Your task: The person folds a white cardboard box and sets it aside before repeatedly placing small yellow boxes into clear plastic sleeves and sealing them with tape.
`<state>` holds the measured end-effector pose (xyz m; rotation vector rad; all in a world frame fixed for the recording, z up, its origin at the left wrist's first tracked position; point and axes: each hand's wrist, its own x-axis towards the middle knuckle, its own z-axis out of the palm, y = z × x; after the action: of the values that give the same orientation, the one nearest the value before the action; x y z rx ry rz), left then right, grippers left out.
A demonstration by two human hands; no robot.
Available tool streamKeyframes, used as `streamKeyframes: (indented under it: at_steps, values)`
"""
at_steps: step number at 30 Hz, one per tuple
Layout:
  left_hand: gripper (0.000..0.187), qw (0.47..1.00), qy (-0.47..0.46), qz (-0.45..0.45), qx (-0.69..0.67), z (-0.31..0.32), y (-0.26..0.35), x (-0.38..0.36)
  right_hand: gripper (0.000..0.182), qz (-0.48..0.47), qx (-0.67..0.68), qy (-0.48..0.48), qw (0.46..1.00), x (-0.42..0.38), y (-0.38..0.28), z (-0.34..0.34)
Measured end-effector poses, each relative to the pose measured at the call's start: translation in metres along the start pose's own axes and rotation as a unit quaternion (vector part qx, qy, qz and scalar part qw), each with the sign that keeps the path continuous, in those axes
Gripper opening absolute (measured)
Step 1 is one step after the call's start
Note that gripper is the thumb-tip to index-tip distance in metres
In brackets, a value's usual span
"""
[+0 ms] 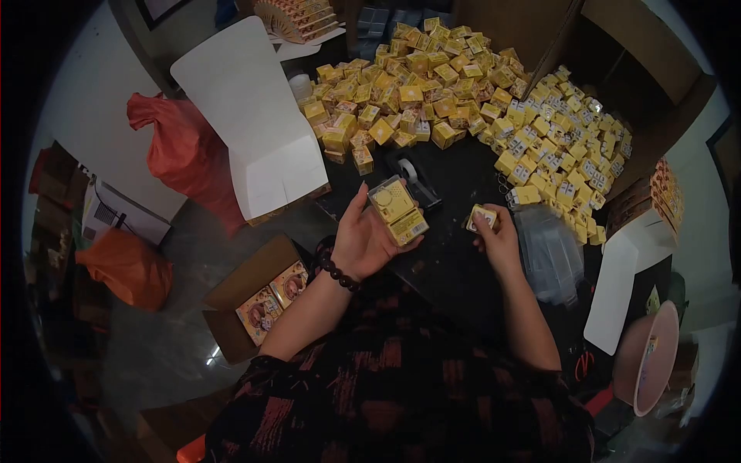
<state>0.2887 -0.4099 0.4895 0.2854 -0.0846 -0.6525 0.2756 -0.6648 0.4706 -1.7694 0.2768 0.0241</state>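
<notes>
The left hand (363, 239), palm up with a dark bead bracelet (337, 268) at the wrist, cradles a clear plastic case holding small yellow cardboard boxes (397, 210); fingers and thumb curl round its long sides, gripping it above the near edge of the black table (455, 270). The right hand (498, 235) is pinched shut on a single small yellow cardboard box (482, 217), held between thumb and fingertips just beside the case and a little lower, over the table

Both look light. The single box is thin card, likely to dent under a hard squeeze, so it is best taken by opposite flat faces. The case seems stiffer but smooth, probably slippery, and safest held along its edges with the palm beneath

Just beyond the hands stands a black tape dispenser (411, 179). To the right lies a stack of flat clear plastic sleeves (552, 247). Behind, a large heap of loose yellow boxes (463, 92) covers the far table. On the left a white folded card sheet (251, 123) leans up, with a red plastic bag (181, 150) past it and an open brown carton (258, 297) on the floor below
</notes>
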Motion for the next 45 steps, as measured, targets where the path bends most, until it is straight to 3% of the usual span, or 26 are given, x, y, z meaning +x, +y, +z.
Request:
streamKeyframes:
  at_steps: [4, 6, 9, 13, 15, 16, 18, 19, 20, 22, 26, 27, 28, 32, 34, 36, 38, 41, 45]
  values:
    - [0.07, 0.999, -0.005, 0.012, 0.041, 0.003, -0.002, 0.0, 0.042, -0.09, -0.139, 0.073, 0.983, 0.013, 0.026, -0.004]
    - [0.07, 0.999, -0.005, 0.014, 0.051, 0.006, -0.002, -0.001, 0.046, -0.099, -0.312, 0.098, 0.94, 0.008, 0.012, -0.001]
    - [0.061, 0.999, -0.018, 0.008, 0.041, 0.008, -0.003, -0.002, 0.049, -0.177, -0.371, 0.127, 0.903, 0.02, 0.021, 0.001]
    - [0.063, 0.999, -0.017, 0.008, 0.033, -0.003, 0.0, -0.001, 0.048, -0.145, -0.384, 0.12, 0.904, 0.031, 0.019, 0.007]
    - [0.066, 0.999, -0.015, 0.011, 0.035, -0.011, 0.001, 0.001, 0.04, -0.308, -0.455, 0.217, 0.807, 0.038, 0.023, 0.011]
    - [0.063, 0.996, 0.027, 0.026, 0.083, -0.014, 0.001, 0.002, 0.04, -0.308, -0.456, 0.218, 0.806, 0.04, 0.023, 0.013]
    - [0.061, 0.988, 0.07, 0.04, 0.13, -0.024, 0.002, 0.009, 0.03, -0.353, -0.34, 0.136, 0.861, 0.036, 0.007, 0.029]
    - [0.059, 0.983, 0.091, 0.02, 0.16, -0.032, 0.001, 0.015, 0.025, -0.282, -0.229, 0.054, 0.93, 0.037, 0.002, 0.037]
    - [0.058, 0.975, 0.111, 0.0, 0.19, -0.041, 0.001, 0.02, 0.025, -0.28, -0.228, 0.054, 0.931, 0.045, 0.001, 0.043]
    - [0.058, 0.97, 0.095, -0.037, 0.22, -0.058, 0.002, 0.032, 0.024, -0.102, -0.185, -0.119, 0.97, 0.066, 0.003, 0.051]
    - [0.051, 0.96, 0.085, -0.077, 0.256, -0.054, 0.005, 0.036, 0.02, -0.061, -0.136, -0.181, 0.972, 0.085, 0.0, 0.049]
    - [0.051, 0.96, 0.082, -0.078, 0.257, -0.055, 0.007, 0.037, 0.017, 0.065, 0.038, -0.204, 0.976, 0.086, -0.003, 0.045]
    - [0.051, 0.959, 0.083, -0.085, 0.256, -0.057, 0.008, 0.038, 0.015, 0.187, 0.211, -0.218, 0.934, 0.087, -0.006, 0.041]
    - [0.059, 0.963, 0.084, -0.102, 0.235, -0.06, 0.01, 0.038, 0.011, 0.148, 0.138, -0.205, 0.958, 0.057, -0.006, 0.038]
    - [0.059, 0.965, 0.094, -0.095, 0.224, -0.058, 0.008, 0.039, 0.007, 0.038, 0.024, -0.115, 0.992, 0.046, 0.024, 0.043]
    - [0.06, 0.967, 0.105, -0.091, 0.212, -0.055, 0.002, 0.036, 0.005, 0.062, 0.064, -0.106, 0.99, 0.047, 0.049, 0.05]
    - [0.06, 0.988, 0.084, -0.041, 0.124, -0.049, 0.0, 0.031, 0.01, 0.058, 0.187, -0.111, 0.974, 0.048, 0.063, 0.052]
    - [0.06, 0.99, 0.103, 0.021, 0.089, -0.034, -0.002, 0.022, 0.011, 0.1, 0.264, -0.119, 0.952, 0.009, 0.014, 0.046]
    - [0.061, 0.991, 0.096, 0.06, 0.078, -0.023, -0.011, 0.019, 0.016, 0.065, 0.232, -0.201, 0.949, -0.027, -0.008, 0.059]
